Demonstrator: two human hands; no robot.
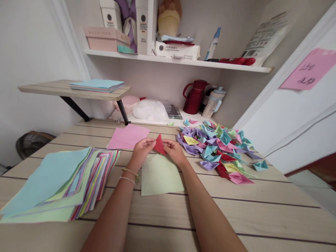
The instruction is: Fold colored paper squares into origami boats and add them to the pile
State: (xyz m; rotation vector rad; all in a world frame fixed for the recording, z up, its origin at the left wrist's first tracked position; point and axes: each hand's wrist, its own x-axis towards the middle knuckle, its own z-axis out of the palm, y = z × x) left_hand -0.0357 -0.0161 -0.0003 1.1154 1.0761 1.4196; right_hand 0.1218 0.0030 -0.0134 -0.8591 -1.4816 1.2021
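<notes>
Pinching folded red paper (160, 145) mid-frame, the left hand (141, 151) and right hand (173, 151) curl nearly closed; origami boats (209, 165) crowd centre right, a paper stack (52, 178) lower left.

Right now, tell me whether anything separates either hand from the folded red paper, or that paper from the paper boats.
Nothing visible separates the left hand or right hand from the folded red paper; both hold it. Between it and the paper boats is the right hand.

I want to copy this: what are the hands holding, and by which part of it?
A folded red paper: the left hand grips its left side, the right hand its right side.
</notes>
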